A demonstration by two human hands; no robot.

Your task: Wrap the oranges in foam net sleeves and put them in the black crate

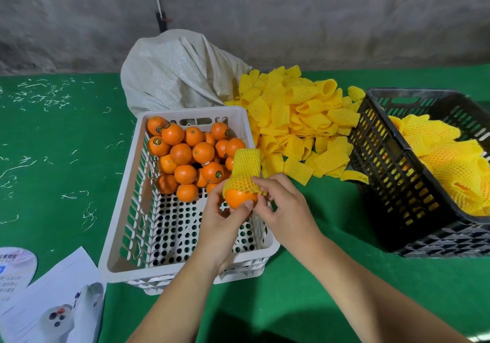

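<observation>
1. Green cloth covers the worktop (305, 276), with a rough grey wall behind; I take the white crate (127, 236) as my landmark for everything else.
2. Bare oranges (185, 154) are heaped at the far end of the white crate, its near end showing only the perforated floor. I judge the near fruit has gone first because it is the easiest reach.
3. Above the white crate's right wall, my left hand (225, 220) curls its fingers and thumb round one orange (240, 198), cupping it from below so the top stays free for the netting.
4. My right hand (281, 205) pinches the lower edge of a foam net sleeve (245, 171) and draws it over that orange; the sleeve covers the top part only, its free end standing up loose.
5. Loose sleeves (297, 120) lie piled just right of the white crate, beyond the hands, near enough for the right hand to reach.
6. Further right of the white crate stands the black crate (392, 173), tilted toward me, holding wrapped fruit (450, 157); the tilt probably eases dropping each in.
7. Behind the white crate slumps a pale woven sack (175, 72); papers (53, 289) lie left of its near corner.
</observation>
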